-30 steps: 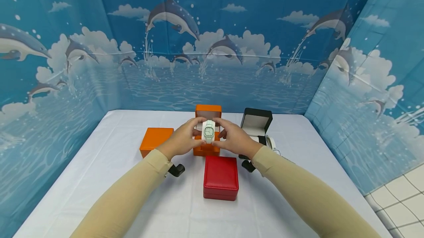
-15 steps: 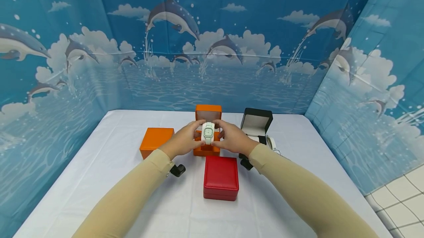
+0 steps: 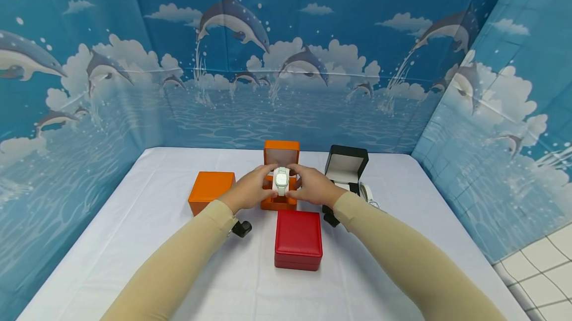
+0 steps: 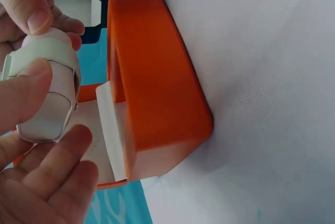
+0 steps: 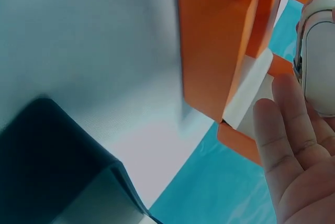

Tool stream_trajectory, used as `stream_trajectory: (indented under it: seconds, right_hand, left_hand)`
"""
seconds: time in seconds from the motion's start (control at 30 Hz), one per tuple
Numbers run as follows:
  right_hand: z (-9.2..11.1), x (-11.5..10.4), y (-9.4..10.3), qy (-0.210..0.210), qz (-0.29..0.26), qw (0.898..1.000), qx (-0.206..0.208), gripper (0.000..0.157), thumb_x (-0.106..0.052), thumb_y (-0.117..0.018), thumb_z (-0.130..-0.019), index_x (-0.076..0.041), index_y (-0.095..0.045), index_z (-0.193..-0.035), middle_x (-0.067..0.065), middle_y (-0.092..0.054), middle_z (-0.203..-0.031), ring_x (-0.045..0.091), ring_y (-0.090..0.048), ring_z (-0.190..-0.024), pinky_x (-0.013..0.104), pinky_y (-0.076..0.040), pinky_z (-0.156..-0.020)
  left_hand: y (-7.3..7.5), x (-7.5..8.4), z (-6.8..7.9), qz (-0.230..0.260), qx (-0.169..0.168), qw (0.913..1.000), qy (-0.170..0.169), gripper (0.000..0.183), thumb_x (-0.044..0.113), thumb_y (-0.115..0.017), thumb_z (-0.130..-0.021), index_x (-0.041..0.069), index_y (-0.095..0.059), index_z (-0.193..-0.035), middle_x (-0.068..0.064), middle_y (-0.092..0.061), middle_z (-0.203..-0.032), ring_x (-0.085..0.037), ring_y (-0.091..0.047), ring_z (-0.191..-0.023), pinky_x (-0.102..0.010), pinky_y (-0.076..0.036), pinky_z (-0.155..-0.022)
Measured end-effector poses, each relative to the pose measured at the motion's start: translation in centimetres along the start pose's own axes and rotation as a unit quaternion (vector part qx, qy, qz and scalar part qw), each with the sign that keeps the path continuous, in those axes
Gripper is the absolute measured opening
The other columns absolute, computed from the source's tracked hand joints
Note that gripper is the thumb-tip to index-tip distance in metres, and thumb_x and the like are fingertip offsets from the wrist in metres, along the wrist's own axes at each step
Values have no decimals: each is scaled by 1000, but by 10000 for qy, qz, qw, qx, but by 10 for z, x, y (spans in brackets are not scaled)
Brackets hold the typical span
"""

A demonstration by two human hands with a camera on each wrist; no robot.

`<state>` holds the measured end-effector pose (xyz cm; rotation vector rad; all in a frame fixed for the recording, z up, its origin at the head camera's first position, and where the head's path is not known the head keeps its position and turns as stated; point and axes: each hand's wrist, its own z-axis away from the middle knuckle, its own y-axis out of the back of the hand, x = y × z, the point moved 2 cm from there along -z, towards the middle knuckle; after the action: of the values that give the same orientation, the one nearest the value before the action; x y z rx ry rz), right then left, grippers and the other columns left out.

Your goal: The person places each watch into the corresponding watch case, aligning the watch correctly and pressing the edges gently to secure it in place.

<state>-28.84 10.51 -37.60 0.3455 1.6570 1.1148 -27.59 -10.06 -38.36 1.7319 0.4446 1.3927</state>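
Observation:
A wristwatch [image 3: 281, 179] with a pale strap and squarish face is wrapped around a white cushion [image 4: 46, 116]. My left hand [image 3: 251, 189] holds it from the left, thumb on the strap and other fingers at the cushion's far end in the left wrist view. From the right, my right hand [image 3: 315, 186] pinches the other side, its outer fingers stretched out in the right wrist view. Both hands hold the watch just above an orange box [image 3: 278, 206] whose lid stands raised behind. Inside that box a white lining [image 4: 111, 130] shows.
A red closed box [image 3: 298, 239] lies in front of the hands. To the left sits a closed orange box [image 3: 210, 187]. At the right stands a black box [image 3: 346, 153] with its lid up, and another pale watch [image 3: 366, 193] lies beside it on the white cloth [image 3: 156, 212].
Both hands have lowered the watch slightly toward the open orange box, and its face tilts a little more upward. The boxes have stayed in place.

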Motion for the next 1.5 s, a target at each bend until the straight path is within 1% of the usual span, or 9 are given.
stream_trajectory:
  seconds: [0.13, 0.27, 0.5, 0.7, 0.93, 1.07, 1.3, 1.37, 1.5]
  right_hand:
    - [-4, 3, -2, -30, 39, 10000, -67, 76, -23, -85, -90, -10, -48, -155, 10, -66, -135, 19, -70, -100, 30, -64, -79]
    - [-8, 7, -5, -26, 55, 9999, -108, 75, -22, -85, -90, -10, -48, -154, 9, -66, -135, 17, -71, -98, 31, -64, -82]
    - [-12, 10, -8, 65, 179, 9997, -153, 76, -22, -85, -90, -6, -47, -155, 12, -66, -137, 16, -70, -97, 32, -63, -86]
    - [-14, 12, -10, -47, 436, 9988, -218, 80, -26, -85, -91, -5, -45, -157, 11, -67, -136, 17, -69, -101, 34, -62, -91]
    - [-17, 13, -14, -94, 606, 9979, -182, 80, -28, -85, -91, -5, -46, -157, 11, -68, -137, 22, -69, -112, 39, -60, -99]
    - [-19, 14, -17, -83, 587, 9981, -149, 80, -28, -85, -91, -4, -47, -157, 11, -67, -137, 24, -68, -115, 39, -60, -100]
    - [-21, 18, -21, 6, 642, 9978, -183, 74, -27, -85, -91, -3, -52, -152, 8, -70, -126, 20, -65, -105, 35, -61, -94]
    - [-22, 19, -21, 49, 728, 9972, -185, 74, -29, -85, -91, -3, -52, -153, 9, -69, -129, 20, -64, -108, 37, -60, -97]
    - [-22, 21, -21, 134, 1040, 9944, -154, 78, -33, -84, -91, -2, -50, -154, 13, -62, -144, 27, -61, -124, 43, -56, -108]
  left_hand:
    - [-3, -4, -3, -136, -25, 9999, 4, 82, 27, -80, -96, 17, -35, -165, -6, -41, -167, -29, -53, -143, -48, -49, -116]
    - [-6, -7, -6, -212, -38, 9998, -28, 82, 27, -79, -96, 17, -35, -164, -5, -41, -167, -29, -52, -144, -49, -47, -118]
    - [-9, -11, -9, -233, -111, 9997, -36, 80, 27, -79, -96, 21, -35, -163, -5, -45, -164, -28, -53, -143, -50, -46, -119]
    - [-12, -15, -11, -289, -217, 9993, 73, 82, 27, -79, -96, 17, -34, -164, -7, -42, -167, -30, -48, -148, -50, -42, -122]
    - [-16, -21, -15, -355, -255, 9989, 141, 81, 27, -78, -97, 15, -34, -164, -10, -43, -166, -30, -48, -149, -49, -40, -124]
    - [-16, -23, -16, -375, -234, 9989, 143, 79, 27, -78, -97, 13, -36, -163, -10, -45, -164, -30, -48, -148, -49, -40, -124]
    - [-18, -23, -16, -497, -237, 9984, 82, 77, 25, -79, -96, 10, -40, -160, -12, -49, -160, -31, -51, -145, -48, -41, -123]
    - [-18, -22, -16, -540, -231, 9982, 78, 76, 25, -79, -96, 10, -40, -160, -12, -50, -159, -30, -51, -144, -47, -41, -123]
    - [-18, -22, -16, -664, -218, 9975, 80, 76, 27, -79, -96, 11, -41, -159, -11, -50, -159, -30, -51, -144, -47, -41, -123]
